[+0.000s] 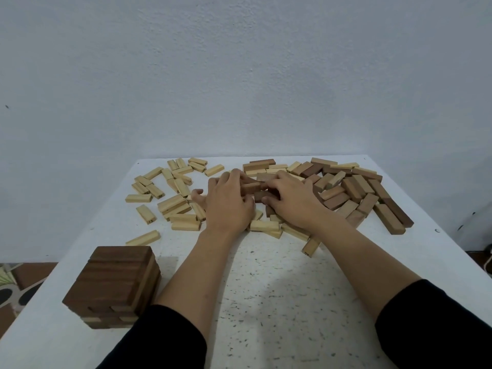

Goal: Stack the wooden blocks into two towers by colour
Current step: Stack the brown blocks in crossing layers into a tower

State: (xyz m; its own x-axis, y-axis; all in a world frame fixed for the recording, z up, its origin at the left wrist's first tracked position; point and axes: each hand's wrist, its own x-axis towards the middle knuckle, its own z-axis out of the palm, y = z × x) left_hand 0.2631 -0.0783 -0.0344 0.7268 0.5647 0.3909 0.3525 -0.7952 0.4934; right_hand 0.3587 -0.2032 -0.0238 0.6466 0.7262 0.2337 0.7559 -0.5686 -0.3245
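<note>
Both hands meet over the middle of the block pile, toward 12 o'clock on the white speckled desk. The left hand lies palm down with its thumb spread out to the left, and its fingers curl over the left end of the upper brown block. The right hand faces it. Its fingers are bent round the lower brown block, with the thumb tucked under the near edge. The two blocks sit one just above the other in the gap between the hands, and how firmly either is held cannot be told.

The brown tower stands at 7 o'clock, close to the near left edge of the desk and just beside the left forearm. It is several layers high, and its top layer is three dark blocks laid side by side.

The loose light blocks lie scattered flat from 10 to 11 o'clock, with more under and in front of the wrists. One light block lies apart, just beyond the tower. The loose brown blocks are heaped from 1 to 2 o'clock, with a few pale ones mixed in.

Black sleeves cover both forearms near the bottom edge. A pale blue-grey wall rises behind the desk.
</note>
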